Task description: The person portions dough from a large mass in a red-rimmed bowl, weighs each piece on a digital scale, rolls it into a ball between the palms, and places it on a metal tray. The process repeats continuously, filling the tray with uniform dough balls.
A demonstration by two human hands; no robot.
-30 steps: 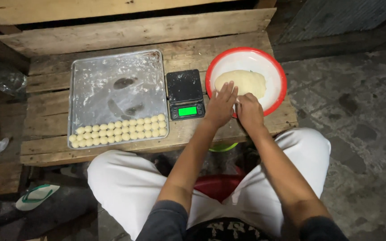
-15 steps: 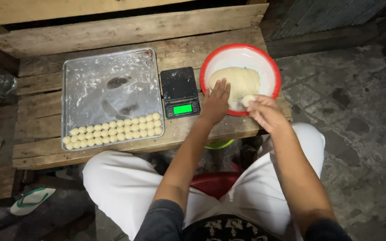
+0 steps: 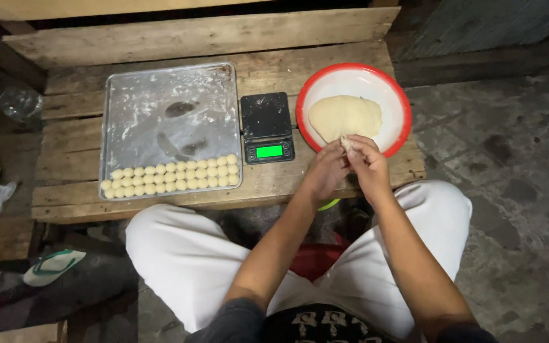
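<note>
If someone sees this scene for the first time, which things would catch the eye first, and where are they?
The red-rimmed white bowl at the right of the wooden table stands out, with a pale dough lump inside. Both hands, left hand and right hand, meet at its near rim, pinching a small dough piece. The scale's green display glows beside a floured tray with rows of dough balls.
</note>
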